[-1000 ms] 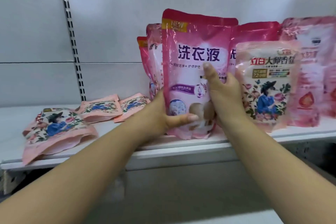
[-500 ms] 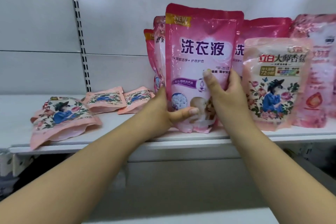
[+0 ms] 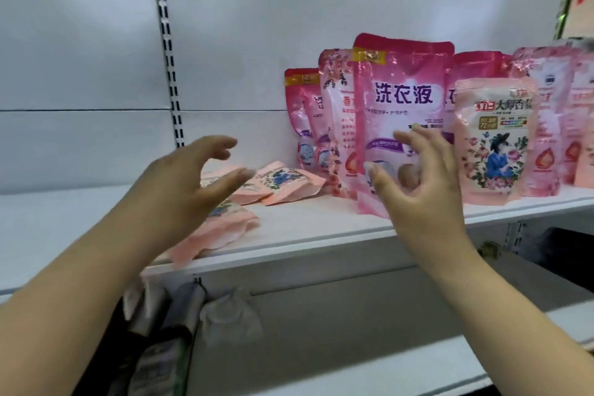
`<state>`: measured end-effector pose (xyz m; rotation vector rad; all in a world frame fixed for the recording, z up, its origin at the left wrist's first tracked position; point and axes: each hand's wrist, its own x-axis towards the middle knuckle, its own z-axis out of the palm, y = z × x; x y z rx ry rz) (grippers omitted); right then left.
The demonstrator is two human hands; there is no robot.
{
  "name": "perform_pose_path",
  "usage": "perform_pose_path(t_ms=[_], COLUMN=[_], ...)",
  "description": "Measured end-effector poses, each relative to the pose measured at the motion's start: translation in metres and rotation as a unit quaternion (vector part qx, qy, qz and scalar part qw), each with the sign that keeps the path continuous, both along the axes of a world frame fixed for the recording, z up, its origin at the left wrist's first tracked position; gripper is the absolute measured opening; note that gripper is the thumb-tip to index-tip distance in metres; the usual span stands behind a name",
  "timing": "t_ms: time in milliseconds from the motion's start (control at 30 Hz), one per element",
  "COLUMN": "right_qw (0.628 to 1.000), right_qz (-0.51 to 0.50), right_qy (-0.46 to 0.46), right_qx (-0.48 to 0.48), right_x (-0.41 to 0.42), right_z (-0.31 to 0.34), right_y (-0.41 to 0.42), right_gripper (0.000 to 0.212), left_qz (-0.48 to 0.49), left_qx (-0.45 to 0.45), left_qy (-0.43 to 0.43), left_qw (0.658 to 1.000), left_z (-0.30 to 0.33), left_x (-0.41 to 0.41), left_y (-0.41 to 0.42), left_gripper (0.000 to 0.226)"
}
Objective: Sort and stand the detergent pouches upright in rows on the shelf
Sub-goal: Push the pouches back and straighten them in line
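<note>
Both hands have let go of the tall pink pouch (image 3: 401, 119) they were clasping half a second ago and now hang in front of the shelf with nothing in them. Nearest, at centre left, the left hand (image 3: 183, 190) is spread, fingers loosely fanned over the flat pouches (image 3: 283, 183) lying on their sides, probably the next ones to be stood up. At centre right, the right hand (image 3: 421, 186) is also spread and relaxed, just in front of the released pouch, likely ready to catch it should it tip. That pouch stands upright on its own near the front edge of the shelf (image 3: 321, 228), heading its row. Behind it and to the right, more pink pouches lean against the white back panel, with a floral pouch (image 3: 495, 138) upright at right.
</note>
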<state>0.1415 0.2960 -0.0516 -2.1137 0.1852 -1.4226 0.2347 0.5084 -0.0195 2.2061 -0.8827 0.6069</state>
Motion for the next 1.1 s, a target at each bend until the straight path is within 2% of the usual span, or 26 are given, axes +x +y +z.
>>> perform_pose_path(t_ms=[100,200,400,500,633,667,733,833,900,1000,1067,1100], right_qw=[0.996,0.979,0.922,0.886,0.827,0.809,0.808,0.849,0.883,0.919,0.913,0.912], right_qz=[0.037,0.066,0.101,0.138,0.170,0.189,0.191,0.170,0.166,0.249,0.313,0.325], right_qy=[0.032,0.167,0.375,0.420,0.478,0.494,0.519,0.489,0.433,0.278,0.196,0.174], right_qx=[-0.072,-0.101,0.005,0.143,0.241,0.254,0.203,0.110,0.074,0.129,0.172,0.178], right_x=[0.017,0.049,0.132,0.174,0.217,0.223,0.234,0.236,0.234,0.225,0.216,0.213], right_z=[0.006,0.020,0.056,0.054,0.043,0.039,0.037,0.041,0.044,0.055,0.063,0.066], right_y=[0.035,0.056,0.055,0.052,0.047,0.048,0.048,0.048,0.047,0.045,0.045,0.045], right_gripper=[0.032,0.044,0.052,0.046,0.036,0.035,0.034,0.027,0.023,0.011,0.011,0.006], left_qz=[0.028,0.026,0.095,0.144,0.160,0.148,0.124,0.080,0.038,0.021,0.030,0.032], left_qx=[0.050,0.082,0.228,0.275,0.303,0.296,0.284,0.249,0.130,-0.046,-0.098,-0.097], left_qy=[0.048,0.101,0.141,0.178,0.268,0.302,0.337,0.356,0.406,0.430,0.413,0.401], left_qw=[0.997,0.991,0.959,0.934,0.900,0.894,0.889,0.897,0.904,0.901,0.905,0.910], left_z=[-0.012,-0.019,0.005,0.014,0.021,0.020,0.016,0.010,0.009,0.015,0.018,0.019], left_x=[0.022,0.038,0.066,0.095,0.135,0.140,0.150,0.153,0.153,0.155,0.157,0.157], left_y=[0.016,0.020,0.016,0.008,-0.007,-0.007,-0.007,-0.001,0.004,0.008,0.008,0.007], left_gripper=[0.076,0.077,0.070,0.069,0.066,0.070,0.084,0.095,0.079,0.065,0.064,0.056])
